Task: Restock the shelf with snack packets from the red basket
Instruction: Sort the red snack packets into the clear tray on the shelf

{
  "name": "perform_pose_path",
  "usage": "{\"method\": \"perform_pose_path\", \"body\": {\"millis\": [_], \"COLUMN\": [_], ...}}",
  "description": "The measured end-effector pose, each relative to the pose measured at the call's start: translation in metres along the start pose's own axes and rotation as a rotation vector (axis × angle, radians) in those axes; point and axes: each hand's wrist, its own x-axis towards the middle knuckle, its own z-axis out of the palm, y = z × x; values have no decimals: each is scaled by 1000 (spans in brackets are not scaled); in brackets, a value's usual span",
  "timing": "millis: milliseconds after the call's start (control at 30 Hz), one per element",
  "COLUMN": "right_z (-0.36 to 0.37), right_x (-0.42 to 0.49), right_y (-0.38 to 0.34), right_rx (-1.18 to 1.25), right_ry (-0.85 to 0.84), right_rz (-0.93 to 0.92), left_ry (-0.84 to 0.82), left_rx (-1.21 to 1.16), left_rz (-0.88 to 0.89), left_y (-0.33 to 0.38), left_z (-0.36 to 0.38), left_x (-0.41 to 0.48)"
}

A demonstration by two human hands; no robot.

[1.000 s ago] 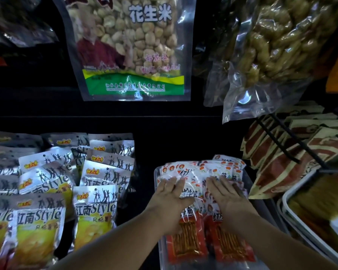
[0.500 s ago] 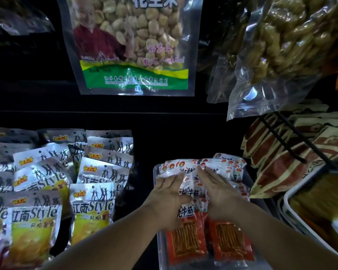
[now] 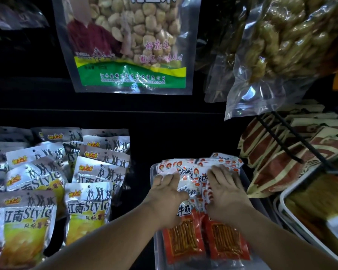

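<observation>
Red-and-white snack packets (image 3: 191, 178) lie overlapped in a clear tray (image 3: 246, 182) on the dark shelf, low and right of centre. My left hand (image 3: 167, 195) rests flat on the left side of the stack, fingers spread and pointing away. My right hand (image 3: 225, 190) presses flat on the right side, fingers straight over the packet tops. Two front packets (image 3: 183, 240) show orange sticks through their windows. The red basket is out of view.
Silver-and-yellow chip bags (image 3: 86, 207) fill the shelf to the left. A large peanut bag (image 3: 129, 43) hangs above, with clear bags of yellow-green snacks (image 3: 281, 45) at upper right. Brown-and-cream packets (image 3: 281, 152) sit on a black wire rack, beside a white tray (image 3: 287, 193).
Both hands have moved apart on the stack: the left slid leftward, the right slid rightward and farther back. The view has tilted down slightly.
</observation>
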Motion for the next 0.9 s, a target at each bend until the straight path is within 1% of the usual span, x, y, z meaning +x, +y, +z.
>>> {"method": "perform_pose_path", "body": {"millis": [67,133,200,300,367,500,600,733,833,900], "right_z": [0,1,0,1,2,4,7,12,15,19], "right_x": [-2,-4,-3,-4,-6,-6,0,-4,-21,-38], "right_y": [1,0,-1,1,3,4,3,0,-1,-2], "right_rx": [-53,-75,-58,-32,-38,-62,-20,-105,-111,-125], "right_ry": [0,-36,-91,-138,-126,-121,-57,-13,78,126], "right_rz": [-98,-217,-274,-225,-171,-64,-120,-181,-203,-208], "left_ry": [30,62,68,6,-40,-57,-11,59,125,114], "left_rx": [-4,-24,-18,-3,-13,18,16,12,31,55], "left_rz": [13,58,107,82,47,-8,8,58,64,85], "left_y": [1,1,0,0,0,0,-3,-6,1,14], "left_z": [1,3,3,4,5,5,3,2,2,4], "left_x": [0,1,4,9,10,9,5,-7,-14,-16]}}
